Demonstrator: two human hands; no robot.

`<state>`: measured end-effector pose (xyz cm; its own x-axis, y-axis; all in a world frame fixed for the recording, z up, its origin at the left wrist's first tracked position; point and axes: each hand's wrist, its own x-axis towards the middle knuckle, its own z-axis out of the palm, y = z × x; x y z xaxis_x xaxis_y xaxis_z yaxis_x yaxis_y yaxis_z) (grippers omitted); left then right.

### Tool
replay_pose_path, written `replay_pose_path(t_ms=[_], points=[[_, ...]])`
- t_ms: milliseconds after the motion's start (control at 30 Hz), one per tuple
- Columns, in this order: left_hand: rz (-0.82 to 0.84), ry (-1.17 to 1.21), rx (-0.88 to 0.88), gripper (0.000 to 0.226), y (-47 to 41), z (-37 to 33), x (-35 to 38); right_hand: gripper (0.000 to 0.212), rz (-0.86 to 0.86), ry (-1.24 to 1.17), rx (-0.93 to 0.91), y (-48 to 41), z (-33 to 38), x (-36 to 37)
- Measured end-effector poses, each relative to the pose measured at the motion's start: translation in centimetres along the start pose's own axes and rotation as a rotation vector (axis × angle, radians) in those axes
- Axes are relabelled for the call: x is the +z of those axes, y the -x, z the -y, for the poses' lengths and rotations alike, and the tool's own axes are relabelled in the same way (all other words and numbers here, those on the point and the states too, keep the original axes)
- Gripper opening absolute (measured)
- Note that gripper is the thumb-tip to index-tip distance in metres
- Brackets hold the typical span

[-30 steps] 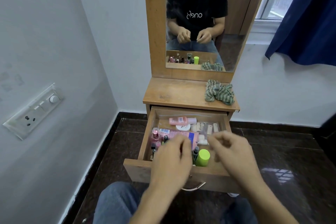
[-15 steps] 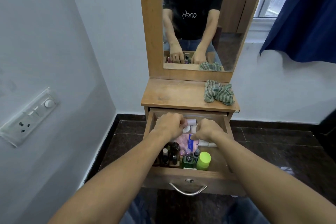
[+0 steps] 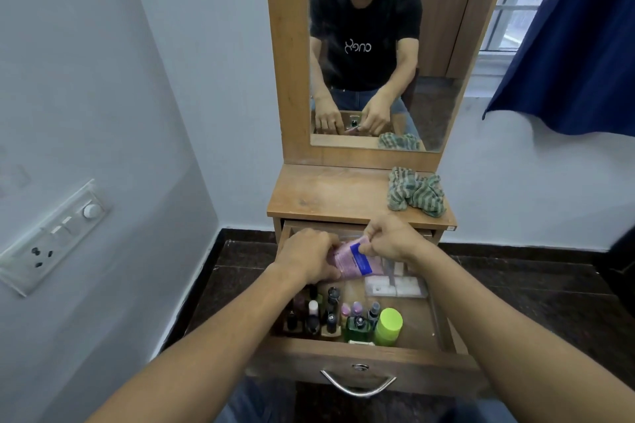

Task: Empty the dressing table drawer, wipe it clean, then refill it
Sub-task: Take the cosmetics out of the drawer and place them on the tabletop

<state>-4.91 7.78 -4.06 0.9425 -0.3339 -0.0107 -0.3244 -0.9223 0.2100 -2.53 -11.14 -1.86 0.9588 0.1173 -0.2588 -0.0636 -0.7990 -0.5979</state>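
Emptying step, barely begun: drawer open, mostly full. Grips pink pouch at far end of drawer with left hand, fingers curled round its left edge; pinches its far right corner with right hand. Probably two-handed because floppy. Leaves small bottles and green-capped bottle upright at near end, clear case at right. Has green cloth parked on tabletop, far right, likely for wiping.

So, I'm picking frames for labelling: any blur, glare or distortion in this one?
Head view: wide-angle bending stretches the forearms at the bottom edge; left hand, right hand and pink packet are slightly motion-soft; the green-capped bottle looks fairly crisp; soft window daylight, no harsh glare.
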Motion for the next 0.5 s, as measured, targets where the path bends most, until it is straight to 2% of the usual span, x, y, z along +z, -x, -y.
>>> replay_pose_path(t_ms=[133, 267, 400, 500], points=[[-0.038, 0.273, -0.041, 0.03, 0.3, 1.3, -1.4, 0.011, -0.126, 0.042, -0.167, 1.0, 3.6, -1.7], [-0.141, 0.62, 0.004, 0.023, 0.7, 2.8, -3.4, 0.018, -0.298, 0.084, -0.337, 2.0, 7.4, -3.5], [-0.324, 0.768, 0.032, 0.019, 0.5, 4.0, -6.3, 0.017, -0.526, -0.068, -0.555, 2.4, 9.4, -5.1], [-0.432, 0.853, 0.009, 0.015, -0.4, 5.0, -9.0, 0.027, -0.629, -0.367, -0.603, 1.6, 9.4, -5.5]])
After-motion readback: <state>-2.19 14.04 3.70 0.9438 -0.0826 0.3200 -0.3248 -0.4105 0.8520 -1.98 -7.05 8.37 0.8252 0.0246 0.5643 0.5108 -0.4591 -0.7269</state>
